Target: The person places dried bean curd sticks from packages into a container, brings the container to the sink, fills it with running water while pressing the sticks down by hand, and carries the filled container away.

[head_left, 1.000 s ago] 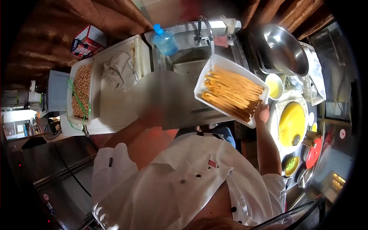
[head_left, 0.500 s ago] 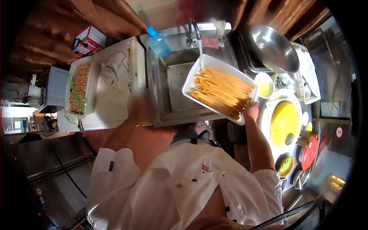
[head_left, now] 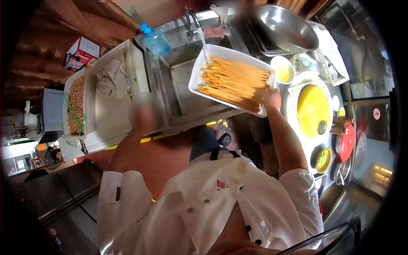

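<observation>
Head view: we count one white tray [head_left: 196, 78], above right part of one sink [head_left: 193, 97]; one faucet [head_left: 193, 33], its water stream [head_left: 203, 41] running into tray's far left corner. Tan strips [head_left: 236, 83] inside, too many for us to count. One blue bottle [head_left: 156, 41] at sink's far left corner. Our right hand [head_left: 273, 100] grips tray's right end, arm stretched forward. Left hand [head_left: 145, 117] blurred near sink's left edge, arm forward; whether open or holding, we cannot tell.

Before me — sink [head_left: 182, 91]; over its right side, the tray [head_left: 196, 74], strips [head_left: 236, 80] inside. Bottle [head_left: 156, 41] at sink's far left corner; basin [head_left: 282, 26] far right; cloth [head_left: 112, 78] to my left.
</observation>
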A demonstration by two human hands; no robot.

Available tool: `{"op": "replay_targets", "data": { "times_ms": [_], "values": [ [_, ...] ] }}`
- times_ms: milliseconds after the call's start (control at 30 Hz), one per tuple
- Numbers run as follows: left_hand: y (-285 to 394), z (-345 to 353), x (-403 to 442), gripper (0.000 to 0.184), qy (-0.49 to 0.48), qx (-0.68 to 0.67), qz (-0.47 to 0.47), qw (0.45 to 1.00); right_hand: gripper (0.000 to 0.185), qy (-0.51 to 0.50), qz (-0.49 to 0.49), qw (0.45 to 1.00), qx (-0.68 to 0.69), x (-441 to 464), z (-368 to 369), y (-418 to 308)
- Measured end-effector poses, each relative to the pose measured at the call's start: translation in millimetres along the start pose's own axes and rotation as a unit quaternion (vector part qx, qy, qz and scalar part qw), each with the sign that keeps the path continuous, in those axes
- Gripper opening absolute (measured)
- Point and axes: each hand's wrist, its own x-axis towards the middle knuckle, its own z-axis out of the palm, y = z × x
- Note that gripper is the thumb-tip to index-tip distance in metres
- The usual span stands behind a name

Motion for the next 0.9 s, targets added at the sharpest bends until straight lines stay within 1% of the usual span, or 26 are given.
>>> {"op": "replay_targets", "data": {
  "times_ms": [67,133,367,433,567,633,767,833,867,900],
  "values": [
    [0,0,1,0.032,-0.007,-0.001,-0.002,1.0,0.035,-0.002,0.005,1.0,0.011,-2,-2,0],
    [1,-2,1,0.032,-0.001,-0.017,0.004,1.0,0.035,0.012,-0.019,1.0,0.007,1,2,3],
    [0,-10,1,0.032,0.002,-0.046,0.019,0.999,0.034,0.013,-0.014,1.0,0.006,2,5,5],
    [0,-11,1,0.032,0.001,-0.049,0.021,0.999,0.032,-0.002,0.009,1.0,0.021,-1,1,-2],
    [-2,-8,0,0.031,0.0,-0.057,0.025,0.998,0.032,0.017,-0.003,1.0,0.0,-1,2,-1],
    [-3,-9,1,0.031,0.0,-0.059,0.027,0.998,0.033,0.0,0.001,1.0,0.01,-4,-3,-4],
    [0,-11,3,0.031,0.001,-0.064,0.03,0.998,0.033,0.021,-0.003,1.0,0.016,-1,3,1],
    [-1,-9,2,0.031,0.0,-0.065,0.031,0.997,0.041,-0.001,0.025,1.0,-0.005,1,2,-1],
    [-2,-8,2,0.03,0.001,-0.067,0.032,0.997,0.041,-0.001,0.026,1.0,-0.004,1,2,-2],
    [-2,-8,1,0.03,0.001,-0.067,0.032,0.997,0.037,0.007,0.018,1.0,-0.006,-2,0,-4]
  ]
}}
